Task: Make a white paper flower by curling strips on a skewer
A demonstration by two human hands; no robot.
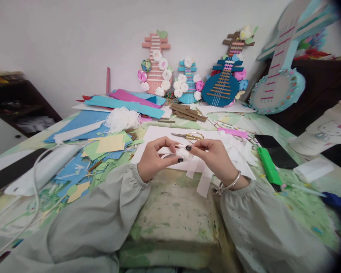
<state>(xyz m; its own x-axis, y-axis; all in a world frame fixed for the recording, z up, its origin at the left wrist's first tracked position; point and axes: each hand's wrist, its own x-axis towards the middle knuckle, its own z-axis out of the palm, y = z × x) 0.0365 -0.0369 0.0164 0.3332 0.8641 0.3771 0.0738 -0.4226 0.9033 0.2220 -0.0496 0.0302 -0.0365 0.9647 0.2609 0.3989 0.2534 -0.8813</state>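
Between my two hands is a small crumpled piece of white paper, pinched from both sides above a white sheet. My left hand has its thumb and fingers closed on the paper's left part. On the other side, my right hand pinches it with thumb and forefinger; a silver bracelet circles that wrist. Gold-handled scissors lie just beyond my fingertips. White paper strips lie beneath and beside my right hand.
Decorated paper lutes lean against the wall. Coloured scraps, white string and a cable lie left. At right are a green cutter, a phone and a white bottle.
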